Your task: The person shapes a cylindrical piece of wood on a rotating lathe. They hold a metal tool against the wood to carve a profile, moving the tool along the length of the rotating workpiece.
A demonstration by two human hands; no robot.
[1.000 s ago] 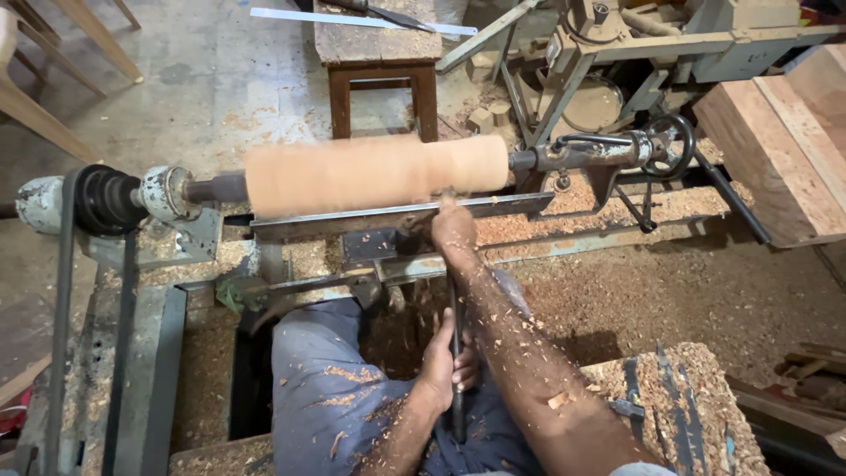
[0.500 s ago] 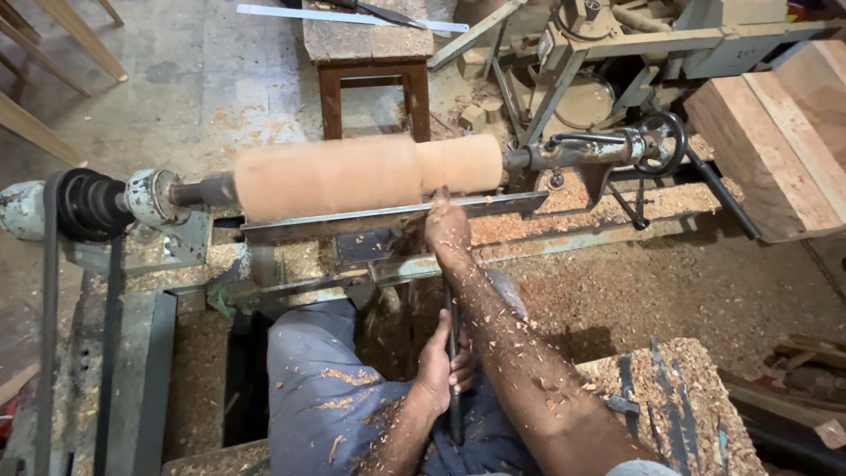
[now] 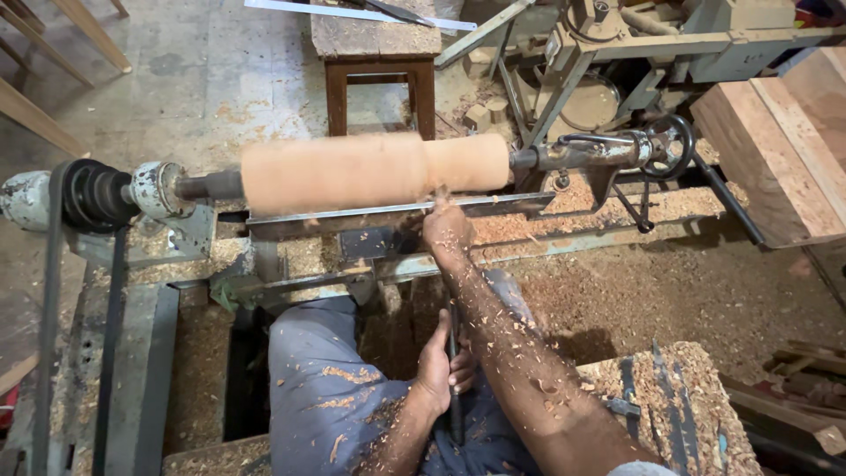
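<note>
Left hand [image 3: 438, 368], nearest the camera, is clenched around the chisel [image 3: 455, 388] handle, below the rest [image 3: 397, 216]. Right hand [image 3: 447, 231] grips the chisel's front end at the rest, shavings coating the forearm. Just beyond the rest, the blank [image 3: 374, 170] is mounted horizontally, blurred. A stool [image 3: 377, 62] stands well beyond it.

Stained concrete floor [image 3: 203, 79] (wooden stool [image 3: 377, 53])

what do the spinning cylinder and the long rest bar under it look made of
Spinning cylinder: pale raw wood, matte, shedding chips by the right hand. Rest bar: likely steel, dull grey, straight-edged, worn, dusted with shavings.
</note>
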